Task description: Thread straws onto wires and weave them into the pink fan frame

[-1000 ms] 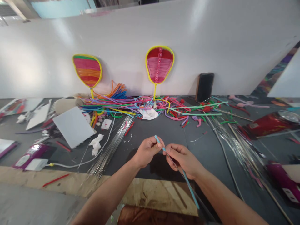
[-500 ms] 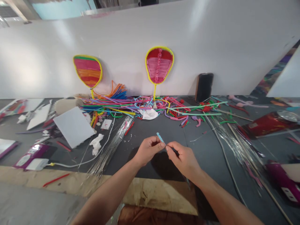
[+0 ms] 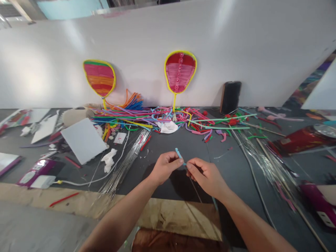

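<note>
My left hand (image 3: 165, 168) and my right hand (image 3: 207, 176) meet over the dark table (image 3: 231, 171), both pinched on a light blue pipe cleaner (image 3: 179, 154). Its short end sticks up past my left thumb. Its long end runs down under my right hand toward me, alongside a thin wire (image 3: 195, 190). My fingertips nearly touch each other.
A heap of coloured pipe cleaners (image 3: 157, 117) lies at the back below two fan-shaped crafts (image 3: 180, 71) on the white wall. Silver wire bundles (image 3: 126, 162) lie left and right. A white foam sheet (image 3: 83, 140), a purple glue gun (image 3: 36, 171) and a red can (image 3: 301, 140) are around.
My right hand slid up the pipe cleaner toward my left hand, then twisted slightly; the long blue tail near me is now mostly hidden under my right forearm.
</note>
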A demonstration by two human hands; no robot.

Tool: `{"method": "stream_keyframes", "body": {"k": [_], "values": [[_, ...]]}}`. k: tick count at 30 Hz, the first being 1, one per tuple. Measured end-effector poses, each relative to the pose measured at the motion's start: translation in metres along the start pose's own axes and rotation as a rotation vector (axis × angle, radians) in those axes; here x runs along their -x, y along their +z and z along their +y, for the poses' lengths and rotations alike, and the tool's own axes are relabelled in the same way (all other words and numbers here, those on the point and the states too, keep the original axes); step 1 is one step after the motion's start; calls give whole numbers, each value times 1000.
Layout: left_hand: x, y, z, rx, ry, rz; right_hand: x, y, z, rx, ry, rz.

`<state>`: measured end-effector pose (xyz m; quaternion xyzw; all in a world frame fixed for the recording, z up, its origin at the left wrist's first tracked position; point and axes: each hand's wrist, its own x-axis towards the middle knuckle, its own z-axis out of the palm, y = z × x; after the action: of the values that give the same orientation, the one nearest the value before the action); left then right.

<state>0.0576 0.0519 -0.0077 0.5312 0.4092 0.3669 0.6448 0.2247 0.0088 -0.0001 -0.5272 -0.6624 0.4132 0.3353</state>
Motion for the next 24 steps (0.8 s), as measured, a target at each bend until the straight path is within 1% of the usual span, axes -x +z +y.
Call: {"method": "stream_keyframes", "body": {"k": [5,10,13,18,21,22,24], "values": [[1,1,1,-1,24,-23,-1,1,0,-135,74,-35],[2,2,2,50,60,-28,-4,4,-2,-397,181,-89],[2,3,1,90,77,-52,-5,6,0,-546,241,-111],[3,2,-1,157,87,-80,-6,11,1,-714,324,-154],[4,2,1,176,110,-109,-5,14,1,-744,315,-175],[4,3,2,165,122,-109,-4,15,1,-719,286,-158],[4,4,5,114,144,-77,-2,15,1,-583,189,-66]]}}
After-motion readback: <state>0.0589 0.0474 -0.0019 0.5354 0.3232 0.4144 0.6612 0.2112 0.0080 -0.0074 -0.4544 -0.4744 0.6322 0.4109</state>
